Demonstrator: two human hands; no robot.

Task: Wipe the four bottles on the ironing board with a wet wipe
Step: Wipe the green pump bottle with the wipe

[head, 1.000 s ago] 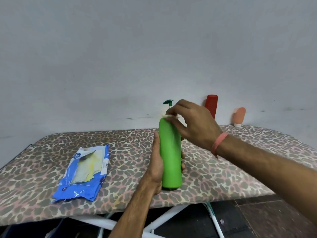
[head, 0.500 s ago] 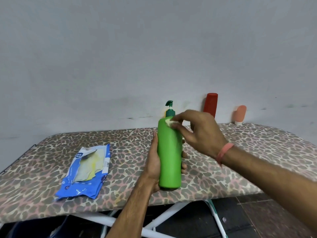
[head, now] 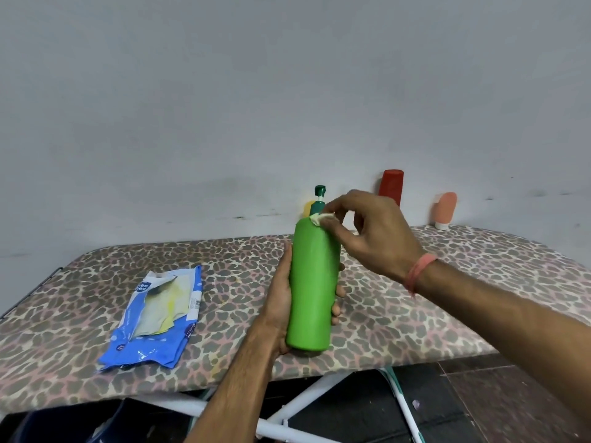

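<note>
Gripping green pump bottle [head: 311,289] upright in left hand [head: 281,302]; pinching wet wipe [head: 321,218] against its shoulder with right hand [head: 374,233].

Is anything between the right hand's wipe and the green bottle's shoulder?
Nothing visible: the right hand presses the wet wipe directly on the green bottle, gripped by the left hand.

The blue wipes pack [head: 156,318] reads "nee nee".
</note>
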